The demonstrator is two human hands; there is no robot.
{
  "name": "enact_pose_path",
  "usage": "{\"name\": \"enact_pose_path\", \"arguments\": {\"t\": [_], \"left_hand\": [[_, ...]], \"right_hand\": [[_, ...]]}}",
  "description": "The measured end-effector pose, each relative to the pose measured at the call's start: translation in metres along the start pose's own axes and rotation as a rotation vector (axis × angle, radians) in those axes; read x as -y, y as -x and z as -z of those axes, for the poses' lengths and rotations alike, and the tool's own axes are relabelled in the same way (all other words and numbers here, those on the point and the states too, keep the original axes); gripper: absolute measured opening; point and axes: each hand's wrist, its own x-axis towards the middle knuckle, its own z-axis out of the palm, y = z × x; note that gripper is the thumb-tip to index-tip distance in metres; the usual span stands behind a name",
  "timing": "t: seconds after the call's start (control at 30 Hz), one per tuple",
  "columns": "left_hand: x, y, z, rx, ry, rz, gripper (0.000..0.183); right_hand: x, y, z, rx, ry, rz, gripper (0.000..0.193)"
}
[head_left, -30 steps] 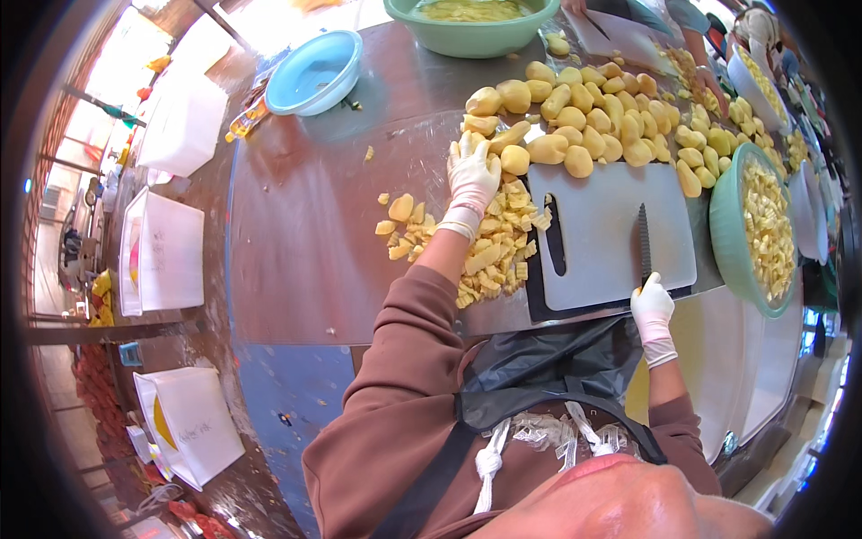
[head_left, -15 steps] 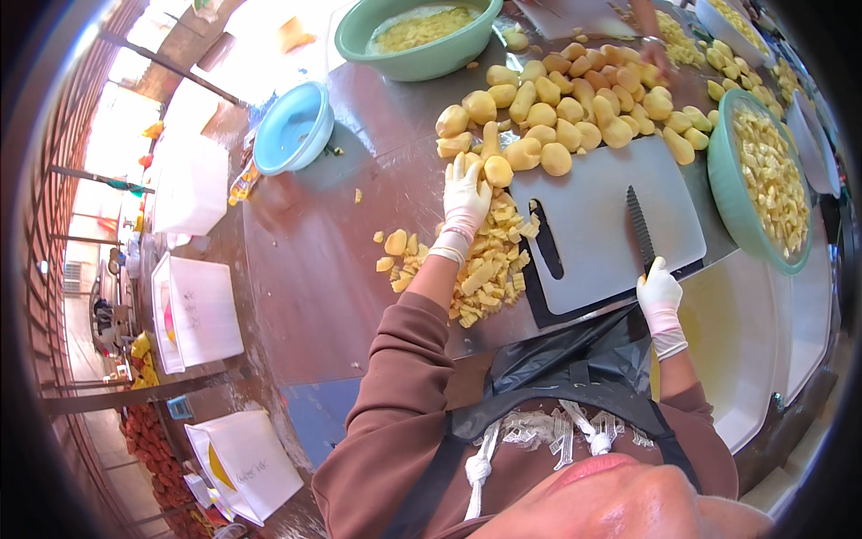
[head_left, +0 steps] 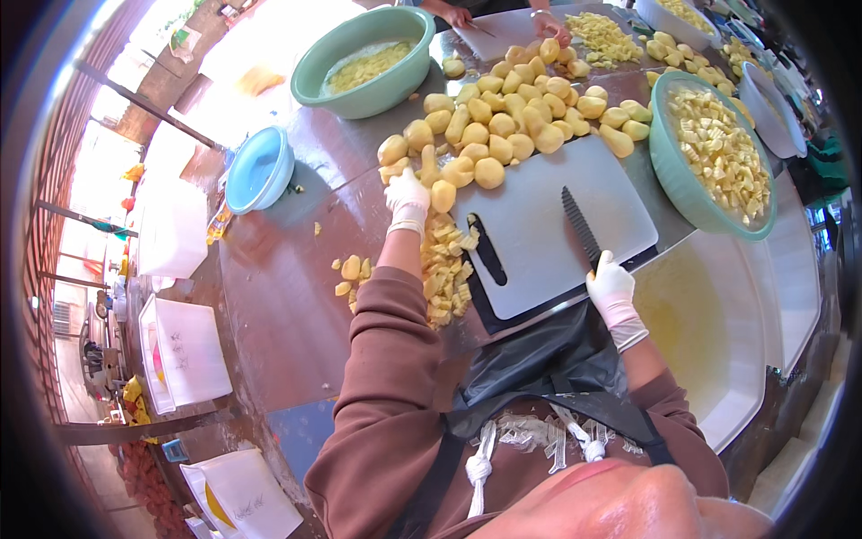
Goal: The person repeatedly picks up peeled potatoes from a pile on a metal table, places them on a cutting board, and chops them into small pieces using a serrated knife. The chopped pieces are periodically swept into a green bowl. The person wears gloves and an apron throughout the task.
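Note:
My gloved left hand [head_left: 407, 193] reaches to the near left edge of a pile of peeled potatoes [head_left: 500, 123]. Its fingers are closed on a potato [head_left: 392, 170] there, partly covering it. My gloved right hand [head_left: 611, 280] grips a knife [head_left: 580, 223] with a dark, wavy-edged blade, held over the right part of a white cutting board [head_left: 548, 247]. That board lies on a dark one and has a handle slot at its left. Beside the slot, cut potato pieces [head_left: 444, 269] are heaped on the metal table, partly behind my left forearm.
A green basin of cut potato [head_left: 718, 157] stands right of the board. Farther left are a green basin with liquid [head_left: 364, 97] and a blue basin [head_left: 260, 169]. Across the table another person's hands [head_left: 549, 25] work beside potato strips [head_left: 603, 38]. A white tub [head_left: 709, 314] is at my right.
My left hand has moved slightly from the cut pieces to a potato at the pile's edge, its fingers now curled. The right hand still holds the knife over the board. The view has shifted.

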Motion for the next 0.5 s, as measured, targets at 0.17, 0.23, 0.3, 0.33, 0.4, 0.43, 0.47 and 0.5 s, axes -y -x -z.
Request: {"name": "enact_pose_path", "arguments": {"t": [0.17, 0.23, 0.3, 0.33, 0.4, 0.43, 0.47, 0.5], "left_hand": [[0.004, 0.012, 0.014, -0.112, 0.066, -0.069, 0.035], [-0.004, 0.02, 0.023, -0.221, 0.114, -0.202, 0.029], [-0.021, 0.039, 0.027, -0.287, 0.141, -0.35, 0.025], [-0.036, 0.057, 0.022, -0.343, 0.167, -0.459, 0.023], [-0.067, 0.102, 0.005, -0.213, 0.102, -0.619, 0.022], [-0.084, 0.129, -0.006, -0.132, 0.097, -0.638, 0.023], [-0.098, 0.156, -0.019, -0.079, 0.092, -0.663, 0.024], [-0.113, 0.175, -0.03, 0.009, 0.095, -0.618, 0.031]], "right_hand": [[-0.01, 0.003, 0.0, -0.006, -0.104, 0.027, 0.033], [-0.014, 0.004, 0.006, 0.004, -0.121, 0.032, 0.031], [-0.016, 0.005, 0.013, -0.107, -0.237, 0.068, 0.027], [-0.016, 0.006, 0.016, -0.141, -0.303, 0.072, 0.027], [-0.015, 0.006, 0.019, -0.131, -0.444, 0.089, 0.031], [-0.013, 0.006, 0.018, -0.067, -0.492, 0.071, 0.032], [-0.012, 0.006, 0.018, -0.064, -0.58, 0.098, 0.032], [-0.009, 0.006, 0.015, 0.007, -0.598, 0.044, 0.031]]}}
